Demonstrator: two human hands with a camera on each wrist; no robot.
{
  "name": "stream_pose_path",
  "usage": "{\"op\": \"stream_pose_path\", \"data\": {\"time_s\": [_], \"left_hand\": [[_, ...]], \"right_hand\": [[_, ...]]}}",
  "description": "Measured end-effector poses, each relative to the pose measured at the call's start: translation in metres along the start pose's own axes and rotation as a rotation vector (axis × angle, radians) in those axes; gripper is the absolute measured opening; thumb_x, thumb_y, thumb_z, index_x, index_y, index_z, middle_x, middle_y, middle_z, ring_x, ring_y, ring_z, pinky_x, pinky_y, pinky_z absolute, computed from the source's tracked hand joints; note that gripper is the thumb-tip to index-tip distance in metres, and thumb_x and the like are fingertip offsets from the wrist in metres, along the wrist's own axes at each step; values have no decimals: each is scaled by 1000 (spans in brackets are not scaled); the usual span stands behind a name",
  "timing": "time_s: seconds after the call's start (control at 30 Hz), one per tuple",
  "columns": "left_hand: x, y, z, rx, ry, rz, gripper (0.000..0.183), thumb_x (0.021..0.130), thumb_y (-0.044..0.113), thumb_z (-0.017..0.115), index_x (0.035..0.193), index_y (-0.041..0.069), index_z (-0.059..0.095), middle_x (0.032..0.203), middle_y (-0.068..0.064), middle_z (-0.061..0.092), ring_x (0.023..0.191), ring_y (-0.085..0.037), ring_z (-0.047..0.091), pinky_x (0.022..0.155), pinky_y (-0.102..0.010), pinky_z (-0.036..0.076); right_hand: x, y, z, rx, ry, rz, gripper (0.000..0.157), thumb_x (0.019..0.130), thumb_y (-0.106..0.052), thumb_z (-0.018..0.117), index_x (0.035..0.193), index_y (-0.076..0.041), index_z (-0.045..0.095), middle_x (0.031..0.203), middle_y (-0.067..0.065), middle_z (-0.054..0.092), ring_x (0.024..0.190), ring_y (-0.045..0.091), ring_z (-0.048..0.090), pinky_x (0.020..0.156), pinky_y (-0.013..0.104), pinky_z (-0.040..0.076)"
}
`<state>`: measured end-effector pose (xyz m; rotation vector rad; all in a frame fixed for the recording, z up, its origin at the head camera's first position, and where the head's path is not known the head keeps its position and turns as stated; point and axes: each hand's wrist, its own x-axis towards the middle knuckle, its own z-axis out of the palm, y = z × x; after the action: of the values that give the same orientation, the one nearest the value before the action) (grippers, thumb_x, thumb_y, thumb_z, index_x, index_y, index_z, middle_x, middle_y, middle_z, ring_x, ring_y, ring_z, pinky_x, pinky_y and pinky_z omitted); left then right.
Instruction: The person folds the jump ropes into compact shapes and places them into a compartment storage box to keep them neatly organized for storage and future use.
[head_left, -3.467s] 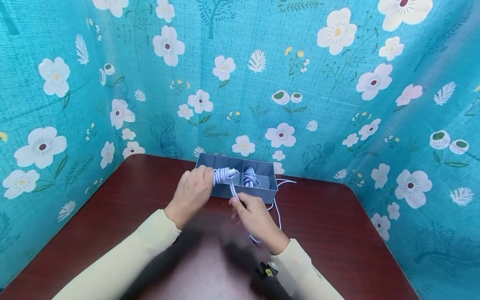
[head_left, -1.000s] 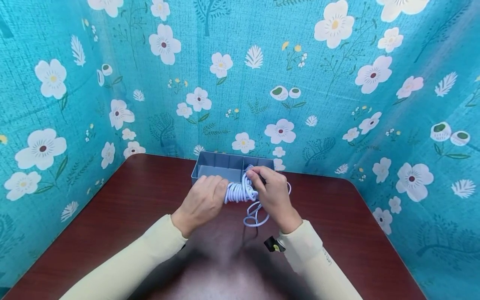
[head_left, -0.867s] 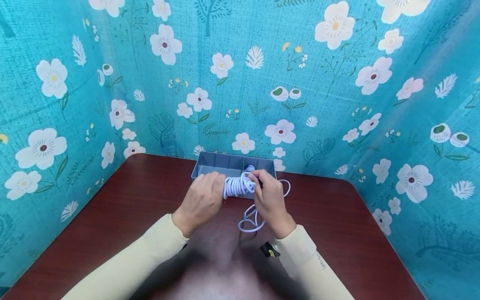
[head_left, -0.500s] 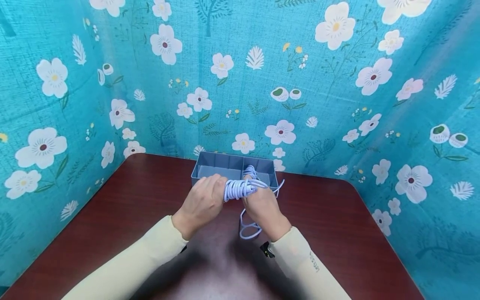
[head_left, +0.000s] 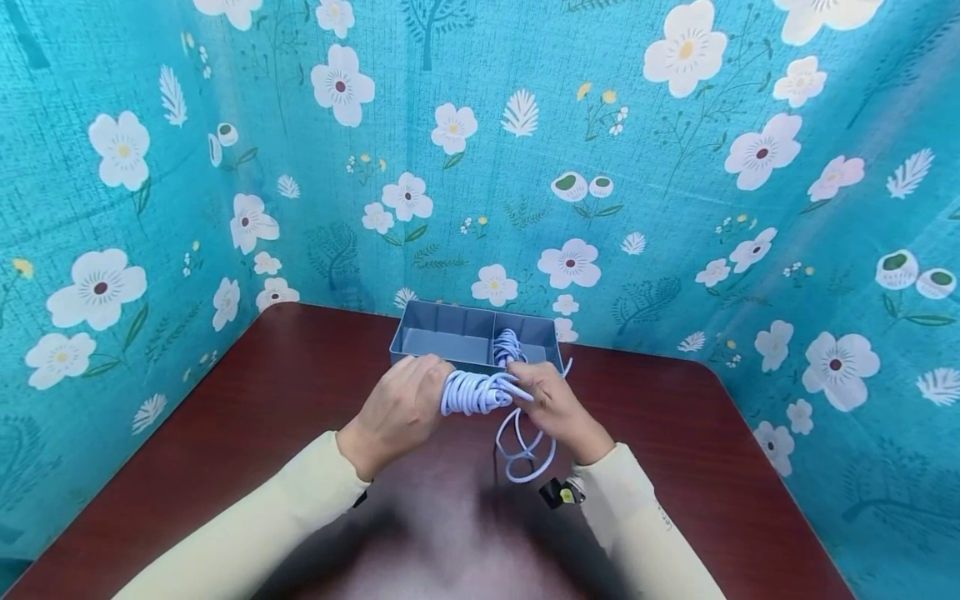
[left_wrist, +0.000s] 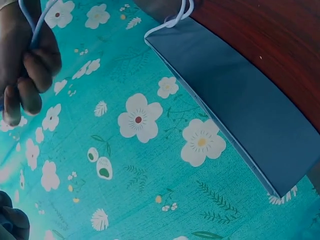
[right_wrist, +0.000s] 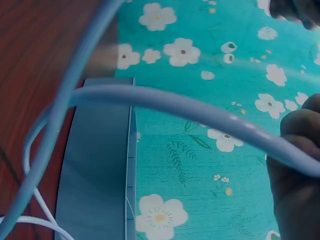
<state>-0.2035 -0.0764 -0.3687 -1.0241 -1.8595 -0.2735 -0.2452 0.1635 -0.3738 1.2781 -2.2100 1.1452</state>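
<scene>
In the head view my left hand [head_left: 401,408] grips a wound bundle of pale lavender cord [head_left: 472,392], several turns side by side, raised in front of the box. Just to its right, my right hand [head_left: 558,408] pinches the running strand at the bundle's end. Below that hand hangs a loose loop of the cord [head_left: 528,477]. Up close in the right wrist view, the smooth strand [right_wrist: 200,111] runs into the curled fingers [right_wrist: 300,127]. At the left wrist view's lower corner only a little of my left hand [left_wrist: 14,220] shows; its bundle is hidden there.
A grey-blue open box [head_left: 448,346] with a divider stands at the table's back. Its right compartment holds a second wound cord [head_left: 508,343]. The dark red wooden table [head_left: 300,375] ends at a turquoise floral curtain [head_left: 465,233].
The bundle has come from over the box to in front of it. My right hand has circled the bundle and swung out to its right since half a second ago, and the loose loop moved right.
</scene>
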Motion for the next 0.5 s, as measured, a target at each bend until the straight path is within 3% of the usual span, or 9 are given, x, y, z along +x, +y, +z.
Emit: {"op": "stream_pose_path", "data": {"time_s": [0.17, 0.27, 0.37, 0.5], "left_hand": [[-2, 0, 1, -38, -19, 28, 15, 100, 12, 45, 110, 1, 46, 88, -11, 53, 74, -20, 52, 60, -30, 48], [-1, 1, 1, -60, -24, 64, 13, 101, 12, 43, 109, 2, 46, 89, -11, 54, 75, -20, 53, 61, -30, 48], [-1, 2, 1, -70, -32, 109, 14, 103, 11, 38, 108, 2, 47, 88, -10, 53, 75, -20, 52, 60, -29, 46], [-1, 3, 0, -85, -56, 145, 12, 99, 9, 44, 108, 1, 47, 88, -9, 51, 75, -20, 51, 59, -29, 43]], "right_hand": [[-1, -7, -4, 294, 87, 171, 34, 105, -20, 42, 75, -10, 53, 66, 2, 43, 61, 16, 43, 53, 28, 35], [3, -12, -5, 354, 120, 241, 26, 103, -7, 44, 79, -5, 55, 67, 7, 44, 62, 19, 44, 54, 28, 36], [8, -22, -7, 305, 121, 264, 25, 104, -13, 45, 83, -4, 55, 69, 5, 43, 63, 17, 43, 55, 27, 36], [13, -36, -13, 169, 100, 222, 44, 93, -46, 49, 84, -4, 54, 72, -2, 43, 66, 13, 42, 57, 26, 36]]}}
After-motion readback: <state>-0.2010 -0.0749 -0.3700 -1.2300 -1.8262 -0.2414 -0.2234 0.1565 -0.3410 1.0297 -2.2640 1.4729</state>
